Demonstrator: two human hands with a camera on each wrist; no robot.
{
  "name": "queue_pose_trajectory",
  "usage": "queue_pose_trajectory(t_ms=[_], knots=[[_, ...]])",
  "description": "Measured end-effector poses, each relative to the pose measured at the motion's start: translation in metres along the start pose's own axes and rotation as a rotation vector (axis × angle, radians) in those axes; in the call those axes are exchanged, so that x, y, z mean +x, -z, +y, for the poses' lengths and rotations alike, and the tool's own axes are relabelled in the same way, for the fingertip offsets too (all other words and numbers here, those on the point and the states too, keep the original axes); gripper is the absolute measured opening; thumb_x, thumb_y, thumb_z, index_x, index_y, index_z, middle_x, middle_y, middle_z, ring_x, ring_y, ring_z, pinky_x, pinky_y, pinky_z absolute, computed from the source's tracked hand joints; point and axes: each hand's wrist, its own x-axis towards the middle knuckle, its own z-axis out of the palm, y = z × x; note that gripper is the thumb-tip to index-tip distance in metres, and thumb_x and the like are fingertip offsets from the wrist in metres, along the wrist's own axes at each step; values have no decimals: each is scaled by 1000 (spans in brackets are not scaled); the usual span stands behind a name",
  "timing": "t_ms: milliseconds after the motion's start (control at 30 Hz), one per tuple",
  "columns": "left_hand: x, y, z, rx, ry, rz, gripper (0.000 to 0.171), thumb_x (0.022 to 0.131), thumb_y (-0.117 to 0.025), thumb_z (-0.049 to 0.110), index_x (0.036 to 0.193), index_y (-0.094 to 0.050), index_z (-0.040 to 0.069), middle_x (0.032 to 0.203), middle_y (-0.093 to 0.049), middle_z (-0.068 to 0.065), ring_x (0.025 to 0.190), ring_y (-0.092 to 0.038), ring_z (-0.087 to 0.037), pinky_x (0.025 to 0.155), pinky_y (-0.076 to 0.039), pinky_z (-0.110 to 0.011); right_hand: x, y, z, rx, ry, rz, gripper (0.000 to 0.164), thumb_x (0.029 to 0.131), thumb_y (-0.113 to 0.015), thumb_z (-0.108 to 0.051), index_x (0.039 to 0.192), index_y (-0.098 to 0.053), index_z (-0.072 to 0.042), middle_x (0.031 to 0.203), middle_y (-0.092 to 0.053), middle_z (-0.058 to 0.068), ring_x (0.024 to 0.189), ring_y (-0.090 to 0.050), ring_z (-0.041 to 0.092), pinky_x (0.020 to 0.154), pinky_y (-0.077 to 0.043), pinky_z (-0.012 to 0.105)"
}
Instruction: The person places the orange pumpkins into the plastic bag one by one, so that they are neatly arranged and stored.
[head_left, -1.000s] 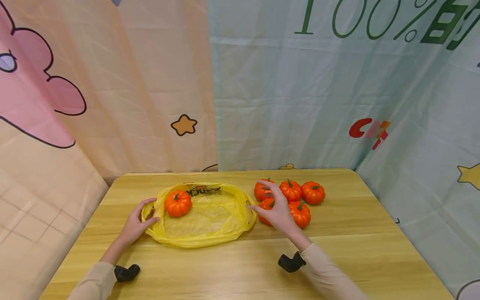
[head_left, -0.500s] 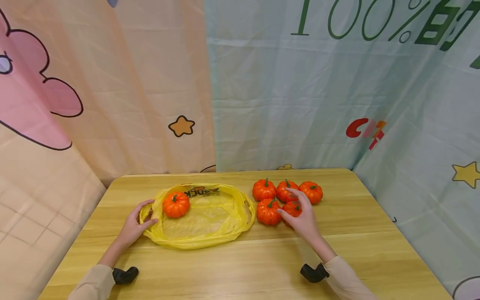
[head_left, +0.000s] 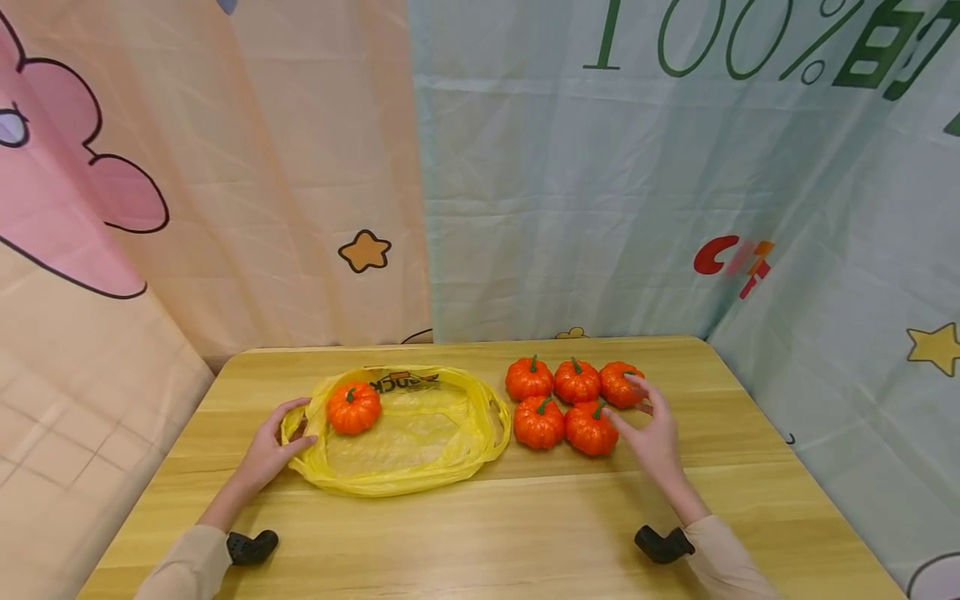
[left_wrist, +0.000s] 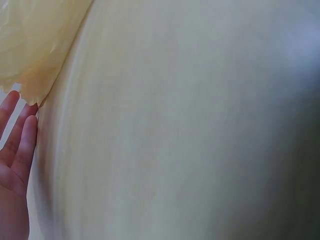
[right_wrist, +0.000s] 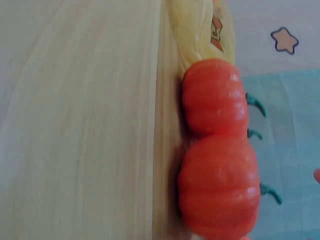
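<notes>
A yellow plastic bag (head_left: 405, 479) lies spread open on the table, one orange-red mini pumpkin (head_left: 354, 408) inside at its left. At the bag's left handle rests my left hand (head_left: 268, 448), thumb and fingers apart. In the left wrist view its fingers (left_wrist: 26, 145) are fairly straight and reach the bag's edge (left_wrist: 37, 95). Several more pumpkins stand in two rows right of the bag. My right hand (head_left: 654, 433) is at their right side, fingers spread, near the back-right pumpkin (head_left: 618, 385) and the front-right pumpkin (head_left: 591, 431). Whether it touches either, I cannot tell.
The wooden table (head_left: 465, 550) runs back to a printed curtain (head_left: 570, 208) that hangs behind and on both sides. A black wrist device (head_left: 252, 547) sits at the left cuff and another black wrist device (head_left: 663, 545) at the right cuff.
My right hand has moved from the bag's right end, past the front pumpkins, to the right side of the group. The left hand and the bag have stayed in place.
</notes>
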Motion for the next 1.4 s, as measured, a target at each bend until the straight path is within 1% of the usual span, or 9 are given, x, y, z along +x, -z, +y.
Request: queue_pose_trajectory(t_ms=[133,300,367,567,600,833,1000,1167,1400], knots=[[0,0,0,-6,-5,-1,55,87,-65,-2,135,-40,-8,136,-35,-29,109,-43,20,86,-40,-1,7,5,13,-6,-64,51,57,73,-77,7,125,-53,11,120,-56,17,101,-45,-3,83,-36,10],[1,1,0,4,9,-1,56,87,-65,-1,136,-40,-8,137,-36,-29,107,-44,20,85,-41,-1,16,9,52,-16,-146,65,61,77,-77,1,131,-50,5,132,-52,20,109,-47,24,90,-38,32],[1,1,1,5,12,0,56,87,-65,-1,137,-39,-8,137,-36,-28,106,-44,20,85,-41,-1,19,11,67,-24,-183,65,62,78,-77,-2,133,-49,2,135,-51,19,112,-46,30,92,-38,36],[1,0,-2,-34,1,-1,56,87,-65,-2,136,-39,-10,134,-40,9,109,-45,18,86,-41,-2,29,17,80,-32,-289,42,66,80,-77,-9,137,-45,-1,142,-45,21,121,-44,38,96,-35,43],[1,0,-2,-34,4,0,56,87,-65,-2,136,-39,-9,133,-41,10,109,-45,18,86,-42,-2,30,17,81,-30,-301,33,67,80,-77,-9,138,-44,-1,144,-44,21,122,-43,40,97,-35,45],[1,1,2,-29,47,-16,58,87,-65,-1,138,-38,-8,140,-33,-27,105,-45,19,85,-42,-2,39,15,94,-15,-362,-29,72,81,-76,-10,141,-39,0,148,-38,22,128,-39,43,106,-33,53],[1,2,4,-42,46,-20,58,87,-65,-2,138,-37,-8,142,-32,-30,106,-43,19,85,-41,-1,46,10,101,7,-396,-87,74,82,-74,-8,143,-34,1,149,-33,26,128,-36,46,109,-30,53],[1,2,4,-52,46,-22,59,87,-65,-3,138,-37,-9,142,-33,-30,106,-43,19,85,-41,-1,52,4,107,20,-436,-147,78,82,-74,-10,146,-30,-1,152,-30,23,129,-37,43,107,-33,50],[3,3,3,-11,62,-14,58,87,-66,0,138,-39,-5,139,-38,-28,102,-45,17,83,-42,-2,59,-3,113,23,-458,-220,85,82,-75,-14,150,-24,-2,154,-26,23,133,-33,40,110,-31,49]])
